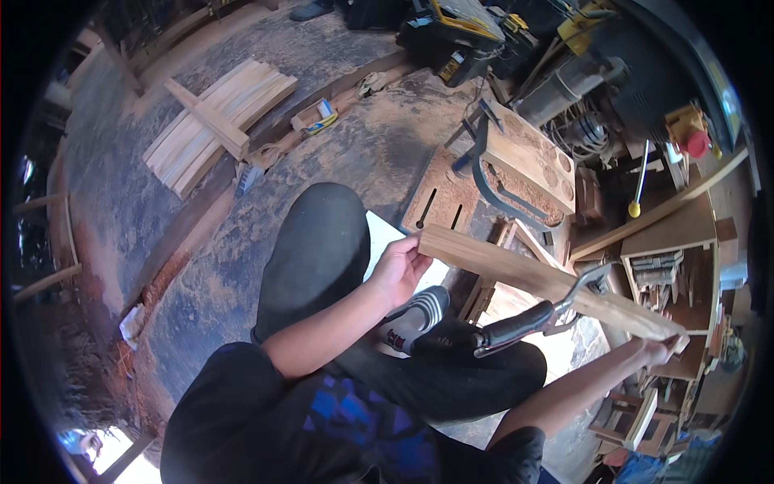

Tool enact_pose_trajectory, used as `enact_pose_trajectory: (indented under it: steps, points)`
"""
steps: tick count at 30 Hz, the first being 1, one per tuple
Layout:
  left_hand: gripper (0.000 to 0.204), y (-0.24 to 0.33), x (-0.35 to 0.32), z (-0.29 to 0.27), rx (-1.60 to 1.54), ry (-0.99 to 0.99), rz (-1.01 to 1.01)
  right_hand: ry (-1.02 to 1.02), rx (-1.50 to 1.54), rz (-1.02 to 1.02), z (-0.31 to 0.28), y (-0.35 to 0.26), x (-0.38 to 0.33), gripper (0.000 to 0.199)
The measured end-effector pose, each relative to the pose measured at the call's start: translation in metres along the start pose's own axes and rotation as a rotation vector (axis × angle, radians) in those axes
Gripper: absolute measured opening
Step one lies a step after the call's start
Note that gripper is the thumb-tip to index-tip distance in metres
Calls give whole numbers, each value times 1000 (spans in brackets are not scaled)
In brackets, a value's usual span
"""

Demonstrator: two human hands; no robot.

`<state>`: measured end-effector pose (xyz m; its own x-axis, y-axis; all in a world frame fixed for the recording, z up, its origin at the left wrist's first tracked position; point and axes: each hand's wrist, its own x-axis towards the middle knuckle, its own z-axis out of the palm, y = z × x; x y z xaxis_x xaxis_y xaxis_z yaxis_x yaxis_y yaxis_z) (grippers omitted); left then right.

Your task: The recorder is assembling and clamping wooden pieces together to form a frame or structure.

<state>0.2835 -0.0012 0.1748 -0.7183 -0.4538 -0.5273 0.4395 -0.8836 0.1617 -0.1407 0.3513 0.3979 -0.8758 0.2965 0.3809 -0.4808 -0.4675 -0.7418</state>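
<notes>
A long, squared wooden board (516, 270) slants across in front of me, its left end higher in the view than its right. My left hand (399, 270) is closed around the near-left end, thumb and fingers on its edges. At the other end, my right hand (657, 352) grips the board. A curved metal bar with a black grip and a lever (516, 327) stands by the middle of the board, partly overlapping it. Whether the two touch, I cannot tell. My bent leg and a foot in a striped sandal (431, 306) lie below the board.
Wooden strips (218, 125) lie stacked on the dusty floor at left. A dark clamp (481, 165) stands beside a wooden block with round holes (532, 157) on a slotted metal table (431, 198). A wooden shelf (669, 242) with stacked pieces and a yellow-knobbed lever (634, 208) stand at right.
</notes>
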Motion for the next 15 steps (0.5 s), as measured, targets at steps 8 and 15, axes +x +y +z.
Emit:
enact_pose_trajectory:
  steps: [8, 15]
  points:
    - [25, 18, 4, -5, 24, -7, 45, 116, 25, 41, -7, 52, -13, 53]
    - [27, 17, 31, -43, 82, 57, 84, 89, 140, 98, 60, 38, -109, 37]
